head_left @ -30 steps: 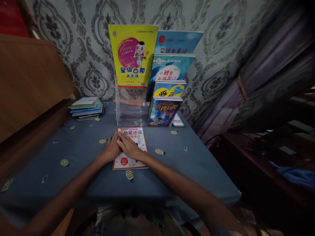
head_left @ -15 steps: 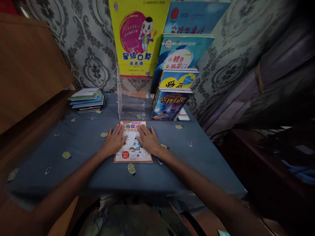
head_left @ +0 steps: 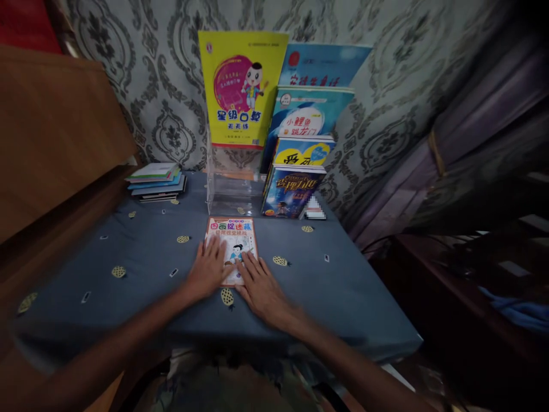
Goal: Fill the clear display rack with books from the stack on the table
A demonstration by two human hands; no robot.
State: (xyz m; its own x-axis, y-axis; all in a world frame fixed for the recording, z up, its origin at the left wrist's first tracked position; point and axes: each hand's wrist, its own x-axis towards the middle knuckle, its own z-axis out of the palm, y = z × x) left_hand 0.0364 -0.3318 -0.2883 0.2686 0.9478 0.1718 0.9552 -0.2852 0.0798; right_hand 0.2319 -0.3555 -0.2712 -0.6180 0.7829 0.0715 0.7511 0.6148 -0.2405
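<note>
A thin, rectangular paper book (head_left: 231,233) with a glossy, orange-bordered cover lies flat on the surface (head_left: 334,303), whose smooth blue-grey covering is printed with pineapples, between a clear plastic stand (head_left: 235,186) and the front edge. The left hand (head_left: 207,270) lies over the book's left side, fingers straight and slightly parted; the right hand (head_left: 262,290) spreads its fingers over the lower right corner. Neither grips anything. Slim books form an uneven stack (head_left: 156,183) near the surface's back left corner.
</note>
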